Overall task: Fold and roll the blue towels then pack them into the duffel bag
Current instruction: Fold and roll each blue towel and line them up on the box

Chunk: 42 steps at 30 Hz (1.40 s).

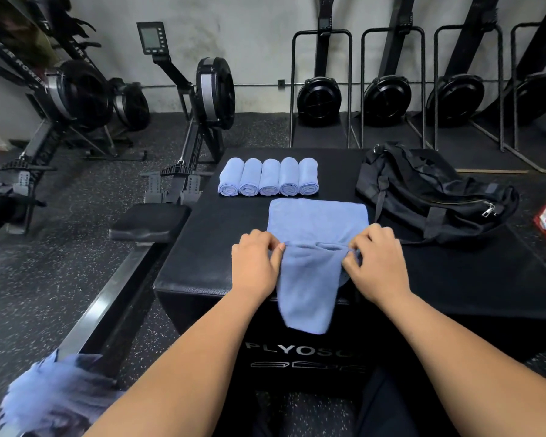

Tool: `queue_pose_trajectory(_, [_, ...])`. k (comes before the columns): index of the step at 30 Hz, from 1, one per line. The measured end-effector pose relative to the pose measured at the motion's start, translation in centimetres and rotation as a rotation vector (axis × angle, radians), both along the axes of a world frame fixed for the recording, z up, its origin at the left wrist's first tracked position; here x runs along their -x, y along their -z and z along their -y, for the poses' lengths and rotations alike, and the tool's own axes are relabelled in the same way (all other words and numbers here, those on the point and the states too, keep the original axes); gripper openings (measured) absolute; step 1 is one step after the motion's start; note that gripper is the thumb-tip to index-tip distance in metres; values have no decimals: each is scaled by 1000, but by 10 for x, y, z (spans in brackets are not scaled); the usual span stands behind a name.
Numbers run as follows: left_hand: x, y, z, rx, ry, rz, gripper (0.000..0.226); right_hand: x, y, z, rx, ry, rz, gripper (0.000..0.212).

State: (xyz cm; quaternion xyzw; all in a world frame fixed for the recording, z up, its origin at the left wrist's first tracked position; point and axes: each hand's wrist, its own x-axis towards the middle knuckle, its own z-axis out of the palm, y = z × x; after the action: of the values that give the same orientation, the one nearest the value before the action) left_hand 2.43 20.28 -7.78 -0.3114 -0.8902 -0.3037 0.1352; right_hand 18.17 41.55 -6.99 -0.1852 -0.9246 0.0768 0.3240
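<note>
The box (234,222) stands right before you. On its far left part, five rolled towels (268,178) lie side by side in a row, touching. Just nearer, the open towel (317,222) lies mid-top, its near end hanging over the box's near edge. Your left hand (254,263) is at that towel's left side, your right hand (377,263) at its right. The duffel bag (423,190) lies on the box's far right, just beside the towel. A rowing machine (152,220) runs along the box's left; a heap of towels (54,392) lies by its rail, near left. Upright rowers (388,96) line the far wall.
</note>
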Motion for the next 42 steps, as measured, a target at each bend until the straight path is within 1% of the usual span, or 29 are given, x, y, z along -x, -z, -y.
queue_pose_trajectory(3, [5, 3, 4, 151, -95, -72, 16, 0, -1, -9, 2, 33, 34, 14])
queue_pose_trajectory(5, [4, 8, 9, 209, -96, -98, 16, -1, 4, -8, 20, -29, 117, 16])
queue_pose_trajectory(6, [2, 11, 12, 206, -53, -128, 18, -2, 8, -6, 39, -80, 168, 17])
queue_pose_trajectory(8, [-2, 16, 18, 192, 120, -222, 18, -6, 20, 2, 23, -167, 249, 16])
queue_pose_trajectory(9, [-6, 18, 22, 201, 235, -259, 17, -10, 26, 5, -5, -190, 258, 16])
queue_pose_trajectory(11, [-12, 23, 29, 259, 422, -292, 22, -16, 35, 9, -51, -205, 249, 22])
queue_pose_trajectory(13, [-14, 29, 35, 328, 507, -316, 31, -20, 37, 10, -95, -212, 257, 28])
queue_pose_trajectory(14, [-14, 32, 37, 345, 521, -325, 33, -21, 37, 10, -108, -217, 261, 27])
queue_pose_trajectory(17, [-12, 33, 41, 343, 533, -314, 31, -21, 36, 7, -134, -262, 253, 21])
queue_pose_trajectory(19, [-10, 34, 43, 323, 535, -311, 28, -22, 37, 6, -146, -293, 255, 24])
queue_pose_trajectory(21, [-7, 34, 45, 305, 521, -299, 25, -22, 36, 8, -124, -291, 253, 27])
queue_pose_trajectory(24, [-1, 28, 42, 312, 448, -277, 28, -17, 33, 10, -104, -256, 210, 23])
queue_pose_trajectory(26, [2, 18, 39, 237, 369, -217, 26, -13, 29, 6, -98, -220, 162, 23])
queue_pose_trajectory(28, [6, 5, 37, 93, 267, -101, 19, -11, 21, -3, -3, -135, 61, 28])
queue_pose_trajectory(30, [12, -6, 32, 2, 205, -10, 15, -10, 11, -15, 102, -33, -33, 26])
queue_pose_trajectory(32, [18, -12, 23, 29, 195, 4, 14, -7, 1, -25, 101, 31, -40, 20])
queue_pose_trajectory(35, [19, -10, 11, 174, 178, -91, 11, -2, -7, -24, -50, 70, 90, 15])
queue_pose_trajectory(36, [18, -6, 9, 206, 172, -115, 13, -1, -6, -19, -67, 54, 142, 13])
queue_pose_trajectory(39, [7, 9, 13, 269, 237, -173, 14, -9, 6, 6, -17, -71, 196, 10])
queue_pose_trajectory(42, [-5, 24, 29, 278, 367, -234, 17, -23, 24, 17, -89, -271, 210, 15])
